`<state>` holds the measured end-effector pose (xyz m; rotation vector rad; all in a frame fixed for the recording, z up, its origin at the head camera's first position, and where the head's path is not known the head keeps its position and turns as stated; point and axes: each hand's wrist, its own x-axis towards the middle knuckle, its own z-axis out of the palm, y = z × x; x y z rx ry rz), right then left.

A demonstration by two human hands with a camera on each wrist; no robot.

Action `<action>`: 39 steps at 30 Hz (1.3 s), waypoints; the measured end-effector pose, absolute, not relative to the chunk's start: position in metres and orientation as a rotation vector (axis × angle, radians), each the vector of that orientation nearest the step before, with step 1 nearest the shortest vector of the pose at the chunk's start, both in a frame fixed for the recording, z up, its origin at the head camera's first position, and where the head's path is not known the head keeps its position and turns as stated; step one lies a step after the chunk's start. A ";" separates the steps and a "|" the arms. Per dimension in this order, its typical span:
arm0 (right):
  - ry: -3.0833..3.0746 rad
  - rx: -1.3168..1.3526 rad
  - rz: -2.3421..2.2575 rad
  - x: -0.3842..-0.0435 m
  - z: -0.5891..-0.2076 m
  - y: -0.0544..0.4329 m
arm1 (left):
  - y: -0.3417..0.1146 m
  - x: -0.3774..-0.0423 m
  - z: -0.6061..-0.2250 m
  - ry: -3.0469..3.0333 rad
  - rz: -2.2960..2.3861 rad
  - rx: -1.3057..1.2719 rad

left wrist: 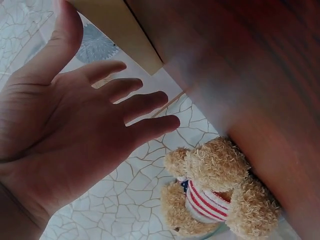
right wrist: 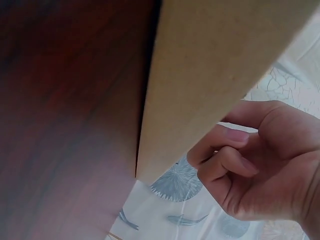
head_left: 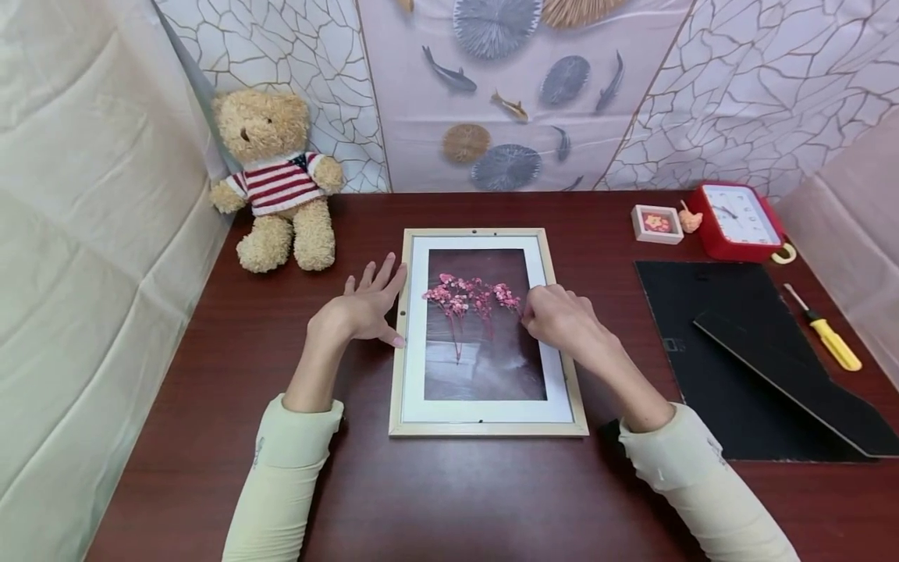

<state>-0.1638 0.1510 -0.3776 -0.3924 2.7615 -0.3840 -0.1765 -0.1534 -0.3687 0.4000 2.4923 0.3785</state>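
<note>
A light wooden picture frame [head_left: 488, 430] lies flat, with a white mat [head_left: 416, 375] around a dark, glossy middle. Pink dried flower sprigs [head_left: 456, 297] lie across that middle, their thin stems pointing mostly downward. At the frame's left side my left hand [head_left: 361, 308] has its fingers spread, and the thumb touches the frame's edge. My right hand [head_left: 562, 316] is over the right side of the mat with curled fingers, pinching the rightmost sprig by its stem end. In the right wrist view, the frame's side [right wrist: 200, 75] hides the thumb and index fingertips.
A teddy bear [head_left: 281, 183] sits at the back left. At the right lie a black backing board [head_left: 674, 312] with its stand [head_left: 787, 382] and a yellow-handled screwdriver [head_left: 836, 343]. A red clock [head_left: 740, 222] and small framed box [head_left: 656, 224] stand behind.
</note>
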 end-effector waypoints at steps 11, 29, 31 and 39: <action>2.749 -0.394 -0.379 -0.168 -0.380 0.155 | -0.157 -0.177 -0.371 2.468 0.372 0.410; 2.743 -0.418 -0.316 -0.171 -0.383 0.151 | -0.155 -0.180 -0.372 2.445 0.416 0.408; 2.698 -0.421 -0.363 -0.167 -0.370 0.149 | -0.155 -0.180 -0.373 2.445 0.414 0.412; 2.676 -0.472 -0.442 -0.209 -0.437 0.185 | -0.157 -0.180 -0.373 2.452 0.419 0.409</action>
